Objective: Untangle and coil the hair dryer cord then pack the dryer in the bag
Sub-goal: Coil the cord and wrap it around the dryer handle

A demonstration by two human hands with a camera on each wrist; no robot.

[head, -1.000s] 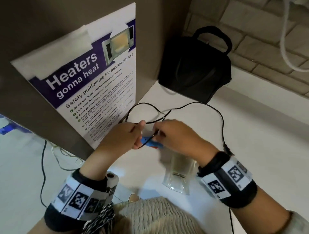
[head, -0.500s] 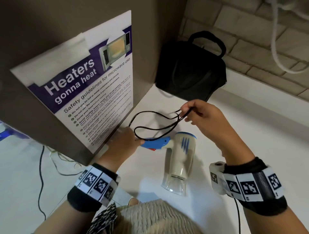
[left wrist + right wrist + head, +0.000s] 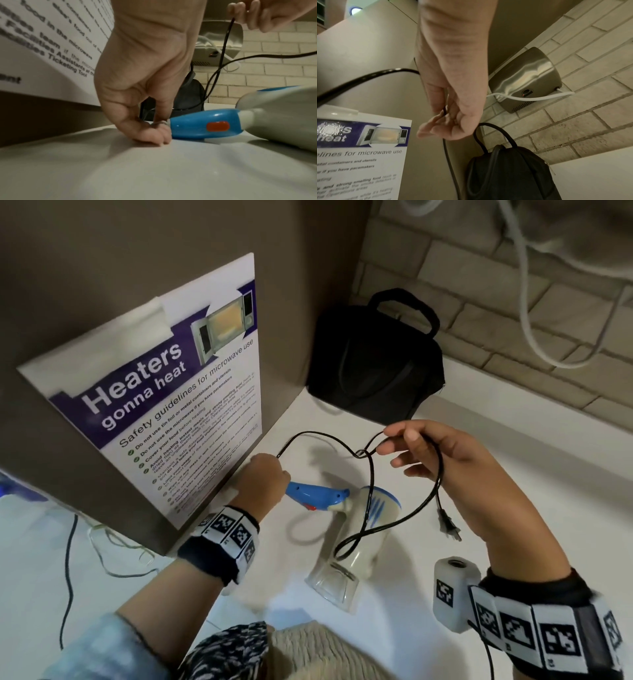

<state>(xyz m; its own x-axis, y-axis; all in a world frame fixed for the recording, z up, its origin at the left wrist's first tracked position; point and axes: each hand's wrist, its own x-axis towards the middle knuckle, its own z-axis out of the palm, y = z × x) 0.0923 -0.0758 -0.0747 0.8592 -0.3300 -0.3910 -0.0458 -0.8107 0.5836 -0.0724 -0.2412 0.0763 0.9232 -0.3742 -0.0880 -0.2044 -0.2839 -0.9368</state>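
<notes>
A white hair dryer (image 3: pixel 359 529) with a blue handle (image 3: pixel 315 498) lies on the white counter (image 3: pixel 496 481). My left hand (image 3: pixel 265 479) pinches the black cord (image 3: pixel 404 517) at the handle's end (image 3: pixel 159 123), fingertips resting on the counter. My right hand (image 3: pixel 442 460) is raised above the dryer and pinches a loop of the cord (image 3: pixel 444 112) between thumb and fingers. The cord crosses itself near the right hand and hangs in a loop over the dryer body. Its plug (image 3: pixel 447 523) dangles below the right hand. The black bag (image 3: pixel 373 364) stands closed in the back corner.
A brown cabinet side with a microwave safety poster (image 3: pixel 178 405) rises left of the counter. A brick wall (image 3: pixel 513 313) runs behind, carrying a metal wall unit (image 3: pixel 525 79) with a white cable (image 3: pixel 527 296). Thin wires (image 3: pixel 68 570) trail over the lower surface at left.
My right hand has lifted away from the left and swung right, drawing the cord up into a wider loop; the plug now hangs free. The left hand stays at the handle's end.
</notes>
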